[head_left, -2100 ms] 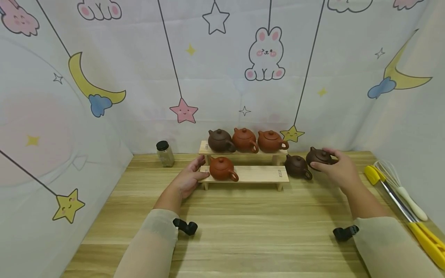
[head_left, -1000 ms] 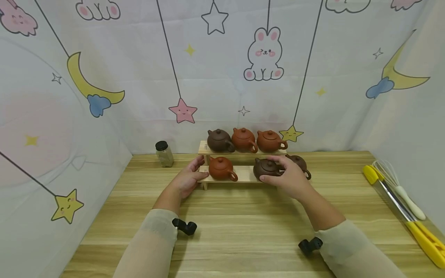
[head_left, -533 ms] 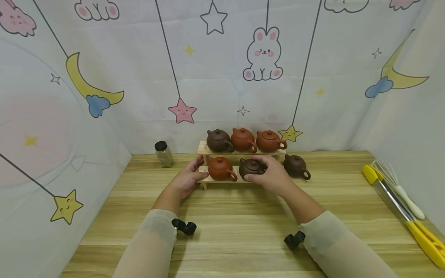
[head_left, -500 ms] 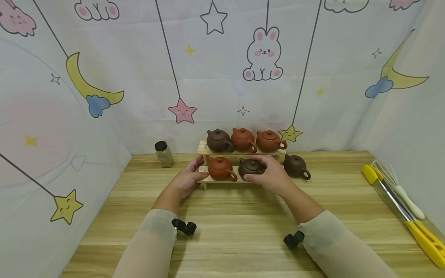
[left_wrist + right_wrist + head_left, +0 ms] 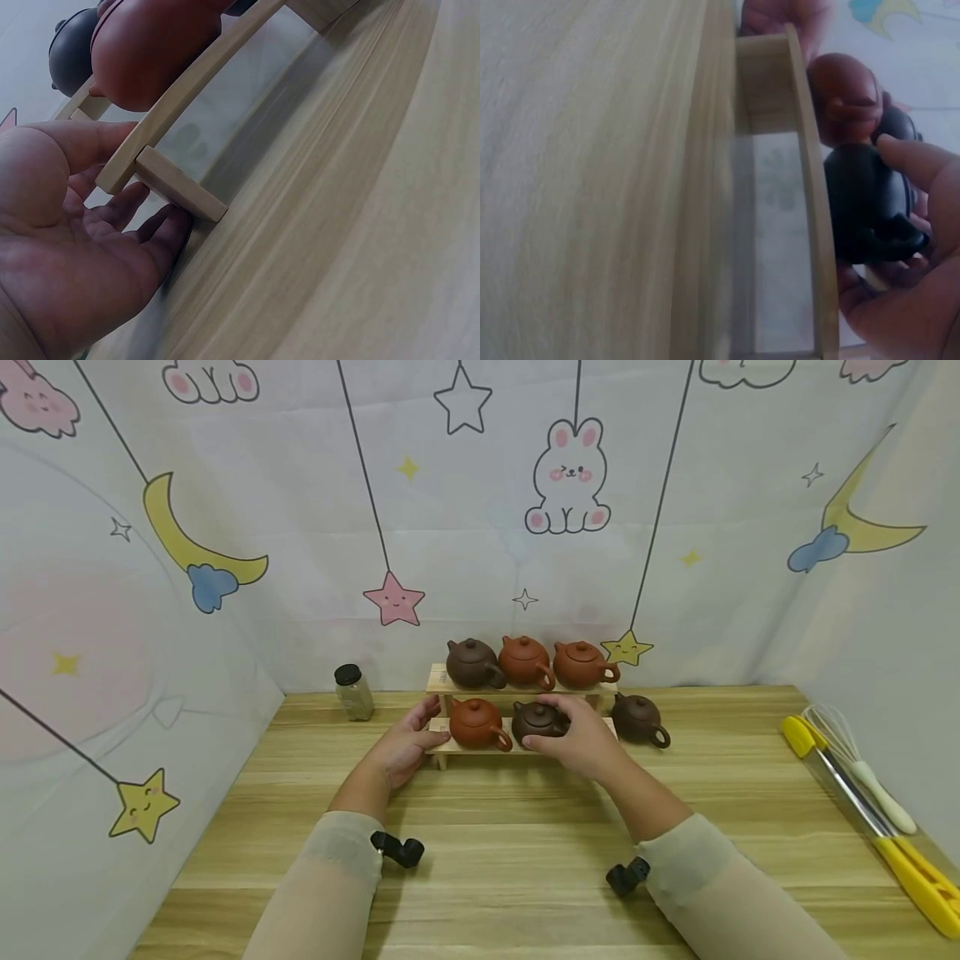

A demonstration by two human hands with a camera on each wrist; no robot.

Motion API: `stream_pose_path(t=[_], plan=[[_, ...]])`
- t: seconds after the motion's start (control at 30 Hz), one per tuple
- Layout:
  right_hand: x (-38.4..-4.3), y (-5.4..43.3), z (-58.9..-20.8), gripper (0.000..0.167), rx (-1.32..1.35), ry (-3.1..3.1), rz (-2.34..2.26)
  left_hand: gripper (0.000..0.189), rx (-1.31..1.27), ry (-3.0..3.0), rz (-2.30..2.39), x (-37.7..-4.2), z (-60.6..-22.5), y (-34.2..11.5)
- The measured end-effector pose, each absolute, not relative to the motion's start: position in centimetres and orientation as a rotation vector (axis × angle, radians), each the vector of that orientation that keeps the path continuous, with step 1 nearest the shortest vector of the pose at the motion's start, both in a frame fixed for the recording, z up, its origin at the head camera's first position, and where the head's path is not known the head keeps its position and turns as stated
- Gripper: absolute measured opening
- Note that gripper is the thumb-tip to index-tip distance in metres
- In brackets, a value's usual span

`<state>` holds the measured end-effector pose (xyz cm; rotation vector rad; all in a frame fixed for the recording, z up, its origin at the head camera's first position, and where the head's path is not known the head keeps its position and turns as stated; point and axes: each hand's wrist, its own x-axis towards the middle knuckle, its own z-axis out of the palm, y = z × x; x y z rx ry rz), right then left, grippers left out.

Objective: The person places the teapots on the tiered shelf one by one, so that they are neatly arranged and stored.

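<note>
My right hand (image 5: 588, 740) holds a dark brown teapot (image 5: 534, 723) on the lower step of the wooden stand (image 5: 501, 748), thumb at its front and fingers behind. Its handle is partly hidden by the hand in the head view. In the right wrist view the dark teapot (image 5: 862, 199) sits on the board beside the red-brown one. My left hand (image 5: 407, 747) grips the stand's left end, thumb on the board and fingers by the leg (image 5: 180, 184). A red-brown teapot (image 5: 476, 723) stands on the lower step between both hands.
On the upper step are a dark teapot (image 5: 471, 663) and two red-brown teapots (image 5: 524, 662). Another dark teapot (image 5: 636, 718) stands on the table right of the stand. A black-lidded jar (image 5: 355, 693) is at left; tongs (image 5: 855, 793) and a whisk (image 5: 870, 777) lie at right.
My right hand has carried the dark teapot left from the table onto the lower step, beside the red-brown one, with a slight last shift left. The left hand has stayed at the stand's end.
</note>
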<state>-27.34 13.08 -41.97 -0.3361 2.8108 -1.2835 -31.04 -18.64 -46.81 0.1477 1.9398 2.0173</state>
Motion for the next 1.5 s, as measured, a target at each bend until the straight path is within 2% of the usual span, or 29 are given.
stream_pose_path(t=[0.37, 0.6, 1.03, 1.5], plan=[[-25.9, 16.8, -41.9, 0.062, -0.304, 2.601, -1.555, 0.088, 0.141, 1.947, 2.030, -31.1, -47.0, -18.5], [-25.4, 20.3, -42.0, 0.057, -0.250, 2.684, -1.588, 0.088, 0.148, 1.946, 2.034, -31.1, -47.0, -18.6], [-26.1, 26.5, -42.7, 0.069, 0.058, 2.882, -1.531, 0.087, 0.158, 1.951, 2.038, -31.0, -47.2, -18.5], [-29.2, 27.4, -43.9, 0.092, 0.049, 2.719, -1.527, 0.087, 0.163, 1.953, 2.039, -31.2, -47.0, -18.5]])
